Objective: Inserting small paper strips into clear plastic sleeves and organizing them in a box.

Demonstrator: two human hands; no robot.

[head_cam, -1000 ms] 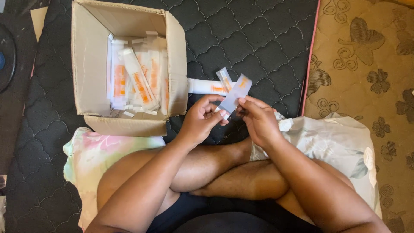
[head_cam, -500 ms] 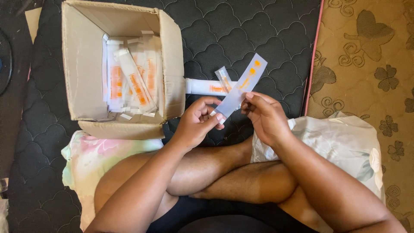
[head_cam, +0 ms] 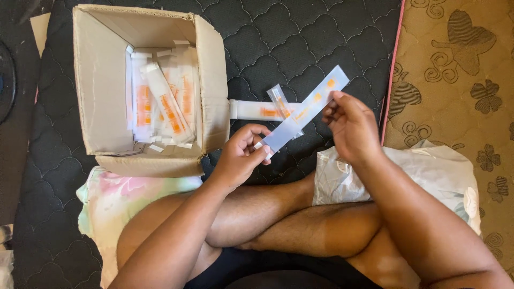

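A long flat white carton blank with orange marks point(head_cam: 302, 116) is stretched between my two hands above my crossed legs. My left hand point(head_cam: 242, 156) pinches its lower end. My right hand point(head_cam: 350, 126) grips its upper end near the orange marks. Behind it on the dark quilted mat point(head_cam: 300, 43) lie another white and orange carton point(head_cam: 257, 110) and a small clear sachet point(head_cam: 279, 99). An open cardboard box point(head_cam: 101, 91) at the upper left holds several of the same white and orange cartons point(head_cam: 163, 104).
A pale flowered cloth point(head_cam: 126, 195) lies by my left knee and a white cloth point(head_cam: 428, 171) by my right. A tan patterned carpet point(head_cam: 455, 75) borders the mat on the right.
The folded carton has been drawn out to full length: my right hand moved up and right along it while my left hand kept the lower end. The view shifted slightly.
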